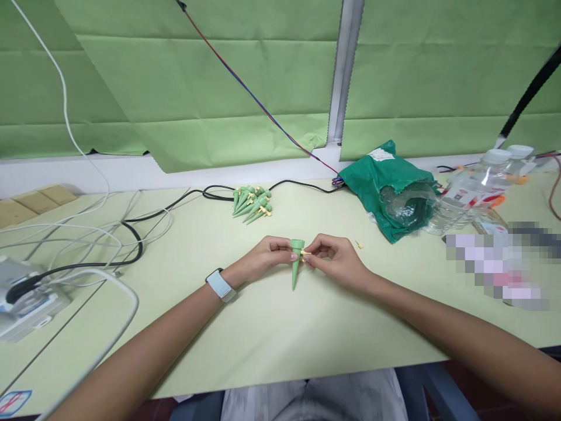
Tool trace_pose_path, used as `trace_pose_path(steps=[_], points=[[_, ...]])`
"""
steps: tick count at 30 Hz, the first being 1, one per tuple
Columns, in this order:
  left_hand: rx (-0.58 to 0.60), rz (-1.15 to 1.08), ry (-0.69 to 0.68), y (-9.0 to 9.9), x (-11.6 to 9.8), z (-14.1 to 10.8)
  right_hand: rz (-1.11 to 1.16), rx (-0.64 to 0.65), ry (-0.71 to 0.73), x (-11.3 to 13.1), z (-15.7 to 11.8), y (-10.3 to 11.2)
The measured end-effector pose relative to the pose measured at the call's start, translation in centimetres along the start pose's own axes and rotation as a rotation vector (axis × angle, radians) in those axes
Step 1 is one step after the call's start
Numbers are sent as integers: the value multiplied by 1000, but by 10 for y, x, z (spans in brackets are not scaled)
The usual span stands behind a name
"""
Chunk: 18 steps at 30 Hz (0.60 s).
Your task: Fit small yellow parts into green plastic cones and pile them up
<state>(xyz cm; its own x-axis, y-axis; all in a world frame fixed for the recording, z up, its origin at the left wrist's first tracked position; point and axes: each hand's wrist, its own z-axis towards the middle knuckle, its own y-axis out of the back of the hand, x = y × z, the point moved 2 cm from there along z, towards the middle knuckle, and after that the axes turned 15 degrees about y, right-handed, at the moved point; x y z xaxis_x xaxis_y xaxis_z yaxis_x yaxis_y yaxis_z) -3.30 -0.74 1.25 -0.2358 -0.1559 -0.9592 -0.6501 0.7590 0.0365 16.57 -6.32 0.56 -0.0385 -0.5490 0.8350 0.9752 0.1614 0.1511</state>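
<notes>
My left hand (274, 256) is closed around the upper part of a green plant watering spike (297, 266), its point hanging down over the table. At the spike's right side sits a small yellow valve (305, 252), pinched by the fingertips of my right hand (335, 257). Whether the valve is fully seated in the spike I cannot tell. Another small yellow valve (360, 244) lies on the table just right of my right hand. Farther back, a pile of similar green spikes (252, 203) with yellow valves rests on the tabletop.
A torn green plastic bag (372, 181) lies at the back right, beside clear water bottles (468, 193). Tangled cables (135, 245) and a white power strip (30, 298) occupy the left side. Cardboard boxes (37, 204) stand against the wall at far left.
</notes>
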Motion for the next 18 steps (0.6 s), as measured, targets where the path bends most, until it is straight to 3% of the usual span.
trace_pose_path(steps=[5,7,9,12,15,18], points=[[-7,-80,5,-1,0,0,-116,64,37,1,8,14],[-5,-182,7,-1,1,0,-352,57,53,6,16,34],[-12,-247,10,-1,2,1,-733,106,3,11,24,59],[-26,-278,20,-1,2,2,-1177,219,-270,16,29,96],[-49,-289,29,-1,2,3,-1215,381,-514,16,26,116],[-71,-273,36,-2,2,3,-1151,520,-600,11,22,121]])
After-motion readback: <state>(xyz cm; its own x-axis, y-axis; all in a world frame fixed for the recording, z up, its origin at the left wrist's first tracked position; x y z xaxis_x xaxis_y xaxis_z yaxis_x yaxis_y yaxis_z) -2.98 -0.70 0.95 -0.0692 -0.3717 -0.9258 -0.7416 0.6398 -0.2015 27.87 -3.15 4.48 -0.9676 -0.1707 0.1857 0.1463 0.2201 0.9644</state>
